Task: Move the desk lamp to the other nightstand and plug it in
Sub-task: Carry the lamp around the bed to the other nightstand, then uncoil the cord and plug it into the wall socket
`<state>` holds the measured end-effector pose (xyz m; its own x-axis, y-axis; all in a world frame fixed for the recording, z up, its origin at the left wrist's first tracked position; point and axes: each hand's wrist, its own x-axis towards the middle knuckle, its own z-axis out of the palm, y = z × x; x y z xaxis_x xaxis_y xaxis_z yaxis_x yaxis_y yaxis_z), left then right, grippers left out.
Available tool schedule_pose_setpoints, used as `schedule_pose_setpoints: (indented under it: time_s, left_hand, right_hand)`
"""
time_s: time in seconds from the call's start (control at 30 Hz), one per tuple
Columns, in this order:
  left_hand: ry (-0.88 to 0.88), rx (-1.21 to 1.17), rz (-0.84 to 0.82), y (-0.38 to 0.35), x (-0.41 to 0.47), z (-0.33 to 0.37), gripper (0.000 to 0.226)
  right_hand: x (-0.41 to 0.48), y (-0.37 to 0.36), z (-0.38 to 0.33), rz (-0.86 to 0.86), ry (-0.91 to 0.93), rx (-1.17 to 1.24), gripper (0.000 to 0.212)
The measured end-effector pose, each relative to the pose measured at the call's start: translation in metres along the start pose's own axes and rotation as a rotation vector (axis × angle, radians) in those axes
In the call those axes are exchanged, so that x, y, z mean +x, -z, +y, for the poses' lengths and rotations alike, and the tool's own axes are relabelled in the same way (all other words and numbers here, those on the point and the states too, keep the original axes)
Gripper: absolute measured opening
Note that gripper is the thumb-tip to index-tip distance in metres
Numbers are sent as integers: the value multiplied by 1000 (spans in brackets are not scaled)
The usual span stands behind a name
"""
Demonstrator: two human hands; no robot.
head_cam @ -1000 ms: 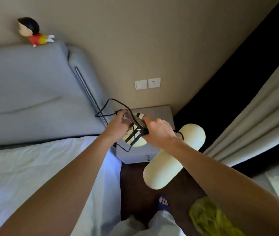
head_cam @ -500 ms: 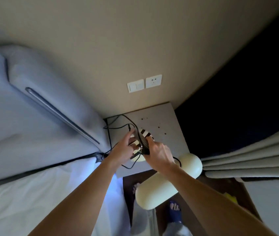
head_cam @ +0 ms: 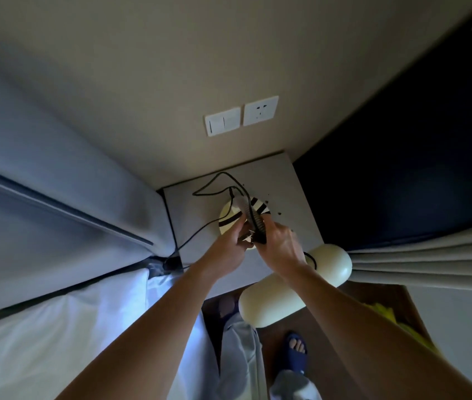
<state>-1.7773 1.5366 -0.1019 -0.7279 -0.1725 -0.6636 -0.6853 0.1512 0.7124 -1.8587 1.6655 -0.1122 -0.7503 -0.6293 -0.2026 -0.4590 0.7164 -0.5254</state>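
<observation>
The desk lamp has a round cream base with black stripes, a ribbed black neck and a long cream head. Its base rests on the grey nightstand, and its head hangs out past the front edge. My right hand grips the lower part of the neck. My left hand is closed on the lamp at the base, beside the right hand. The black cord loops over the nightstand top and runs down to the left corner. A white wall socket sits above the nightstand.
A light switch is left of the socket. The grey headboard and white bed fill the left. Pale curtains hang at the right beside a dark wall. My legs and a blue slipper stand on the brown floor.
The view has closed in on the nightstand and tilted down. The lamp base has come down onto the nightstand top, with both hands still on the lamp.
</observation>
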Motion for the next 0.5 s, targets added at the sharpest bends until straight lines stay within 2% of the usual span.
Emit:
schedule_pose_setpoints:
  time_s: [0.5]
  left_hand:
    - [22, -104, 10, -3, 5, 17, 66]
  right_hand:
    - [31, 3, 2, -175, -162, 42, 33]
